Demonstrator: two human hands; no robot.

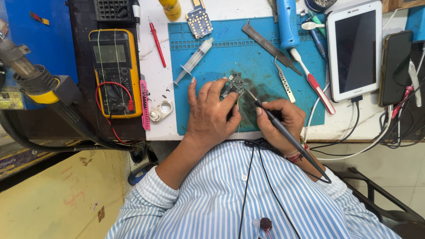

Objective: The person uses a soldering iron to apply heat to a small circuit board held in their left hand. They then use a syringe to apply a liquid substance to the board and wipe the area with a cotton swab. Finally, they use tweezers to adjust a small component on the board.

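My left hand (211,110) pinches a small dark circuit board (235,85) between its fingertips, just above the blue work mat (208,57). My right hand (279,119) grips a black soldering iron (283,132) like a pen. The iron's tip points up and left and reaches the board's lower right edge. A black cable runs from the iron's back end down over my striped shirt.
On the mat lie a syringe (194,60), metal tweezers (283,79), a steel ruler (270,46), a toothbrush (312,82) and a blue-gold board (198,21). A yellow multimeter (115,71) stands left, a white tablet (354,48) and dark phone (395,66) right. A hot-air nozzle (31,75) hangs far left.
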